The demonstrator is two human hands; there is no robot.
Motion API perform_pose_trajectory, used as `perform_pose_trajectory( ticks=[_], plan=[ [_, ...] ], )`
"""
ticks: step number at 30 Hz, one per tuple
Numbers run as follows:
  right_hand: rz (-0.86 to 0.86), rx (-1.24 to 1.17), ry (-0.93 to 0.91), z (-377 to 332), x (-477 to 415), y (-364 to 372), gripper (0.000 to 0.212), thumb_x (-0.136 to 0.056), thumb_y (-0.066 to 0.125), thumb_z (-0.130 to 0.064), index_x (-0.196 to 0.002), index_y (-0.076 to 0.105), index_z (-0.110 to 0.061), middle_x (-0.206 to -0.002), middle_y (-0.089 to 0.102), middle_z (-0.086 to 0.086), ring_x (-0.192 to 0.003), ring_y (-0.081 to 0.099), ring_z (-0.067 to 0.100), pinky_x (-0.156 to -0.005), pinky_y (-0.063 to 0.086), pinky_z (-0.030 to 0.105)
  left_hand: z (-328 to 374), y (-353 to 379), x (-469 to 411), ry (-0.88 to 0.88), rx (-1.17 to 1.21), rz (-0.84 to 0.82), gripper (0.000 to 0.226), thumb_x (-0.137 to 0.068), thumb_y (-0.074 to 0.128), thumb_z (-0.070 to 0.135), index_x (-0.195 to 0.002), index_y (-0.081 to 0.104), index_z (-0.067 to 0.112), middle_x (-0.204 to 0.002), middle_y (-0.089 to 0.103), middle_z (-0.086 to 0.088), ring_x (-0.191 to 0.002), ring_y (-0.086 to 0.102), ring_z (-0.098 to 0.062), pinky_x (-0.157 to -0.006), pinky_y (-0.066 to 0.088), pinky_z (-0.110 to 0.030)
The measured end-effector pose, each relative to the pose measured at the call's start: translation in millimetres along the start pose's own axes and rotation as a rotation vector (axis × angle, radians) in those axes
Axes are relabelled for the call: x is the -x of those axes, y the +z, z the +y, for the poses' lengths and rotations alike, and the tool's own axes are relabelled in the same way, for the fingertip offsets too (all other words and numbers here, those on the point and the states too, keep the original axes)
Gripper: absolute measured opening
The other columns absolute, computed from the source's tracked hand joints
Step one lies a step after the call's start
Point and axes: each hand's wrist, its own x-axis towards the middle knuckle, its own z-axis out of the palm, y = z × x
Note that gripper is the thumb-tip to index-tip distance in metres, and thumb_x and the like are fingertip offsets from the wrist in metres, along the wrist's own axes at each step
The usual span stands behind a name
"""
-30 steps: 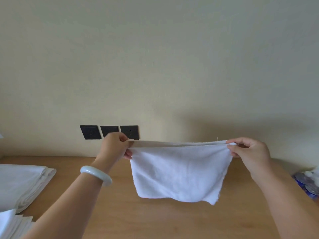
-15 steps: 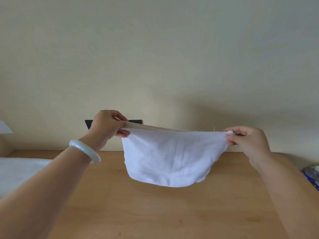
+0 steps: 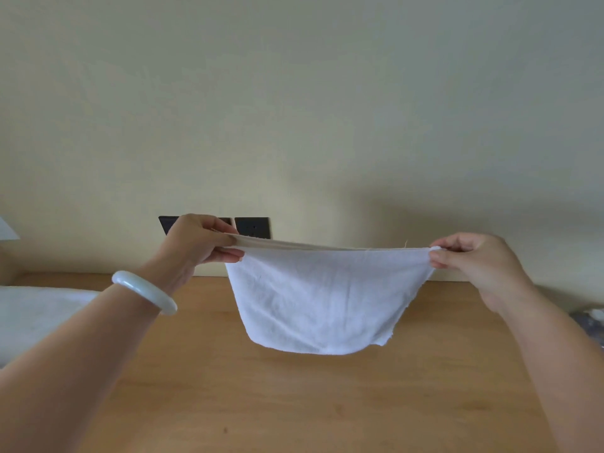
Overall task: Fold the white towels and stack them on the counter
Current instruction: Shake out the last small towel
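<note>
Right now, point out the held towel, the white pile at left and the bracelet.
held towel [image 3: 323, 299]: head view, centre of the hanging cloth.
white pile [image 3: 39, 315]: head view, its top surface near the left edge.
bracelet [image 3: 143, 291]: head view, band over the left wrist.

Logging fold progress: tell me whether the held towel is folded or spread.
Folded once: the towel hangs doubled between left hand and right hand, two layers showing along its top edge.

Open counter [image 3: 294, 403] under hanging towel [image 3: 327, 305], white pile [image 3: 39, 315] left, clutter [image 3: 590, 320] right edge
</note>
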Motion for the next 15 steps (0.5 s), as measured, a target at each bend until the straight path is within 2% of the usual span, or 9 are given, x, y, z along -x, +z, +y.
perform_pose_trajectory(
  ticks=[3, 5, 7, 10, 12, 15],
  plan=[
    [0.029, -0.028, 0.023, 0.6, 1.8, -2.3, 0.016, -0.081, 0.070, 0.004, -0.078, 0.069, -0.012, -0.072, 0.071, 0.004, -0.062, 0.067, 0.013, -0.073, 0.052, 0.017, -1.5, -6.6, 0.7, 0.021, -0.041, -0.111, 0.021, -0.074, 0.077, -0.007, -0.094, 0.070, -0.001, -0.091, 0.074, -0.019, -0.087, 0.074, -0.027, -0.078, 0.059, -0.024],
    [0.009, -0.077, 0.043, -3.4, 4.1, -6.7, 0.014, -0.081, 0.069, 0.006, -0.078, 0.068, -0.009, -0.069, 0.070, 0.003, -0.056, 0.067, 0.012, -0.070, 0.055, 0.017, -1.5, -11.6, 2.1, 0.076, -0.189, -0.155, 0.030, -0.071, 0.078, -0.008, -0.097, 0.071, 0.006, -0.096, 0.073, -0.017, -0.095, 0.071, -0.026, -0.092, 0.055, -0.030],
    [-0.012, -0.114, 0.038, -8.8, 5.8, -10.7, 0.012, -0.081, 0.068, 0.006, -0.079, 0.067, -0.006, -0.071, 0.067, 0.008, -0.052, 0.065, 0.011, -0.065, 0.056, 0.017, -1.4, -14.3, 3.7, 0.157, -0.333, -0.115, 0.029, -0.072, 0.077, -0.007, -0.093, 0.071, 0.012, -0.086, 0.074, -0.015, -0.086, 0.071, -0.025, -0.088, 0.053, -0.032],
    [0.000, -0.110, 0.042, -8.8, -0.2, -10.4, 0.010, -0.082, 0.067, 0.007, -0.081, 0.067, -0.004, -0.074, 0.064, 0.012, -0.049, 0.063, 0.010, -0.059, 0.057, 0.017, -2.9, -11.9, 0.5, 0.219, -0.387, -0.076, 0.009, -0.083, 0.073, 0.003, -0.088, 0.069, 0.009, -0.068, 0.073, -0.010, -0.065, 0.072, -0.023, -0.077, 0.054, -0.032],
    [-0.001, -0.122, 0.097, 1.7, -9.5, -3.1, 0.012, -0.082, 0.066, 0.010, -0.081, 0.066, -0.003, -0.073, 0.062, 0.013, -0.048, 0.062, 0.009, -0.055, 0.057, 0.019, -8.8, -7.2, -8.2, 0.180, -0.406, -0.090, 0.004, -0.086, 0.072, 0.009, -0.088, 0.068, 0.007, -0.067, 0.073, -0.010, -0.064, 0.073, -0.023, -0.078, 0.054, -0.031],
    [-0.036, -0.171, 0.208, 25.3, -27.5, 15.1, 0.017, -0.081, 0.064, 0.016, -0.077, 0.063, -0.001, -0.074, 0.060, 0.015, -0.047, 0.064, 0.010, -0.055, 0.057, 0.019, -24.6, 1.5, -31.0, 0.059, -0.379, -0.119, 0.007, -0.086, 0.072, 0.007, -0.089, 0.068, 0.002, -0.075, 0.075, -0.011, -0.073, 0.075, -0.024, -0.089, 0.055, -0.033]
  ],
)
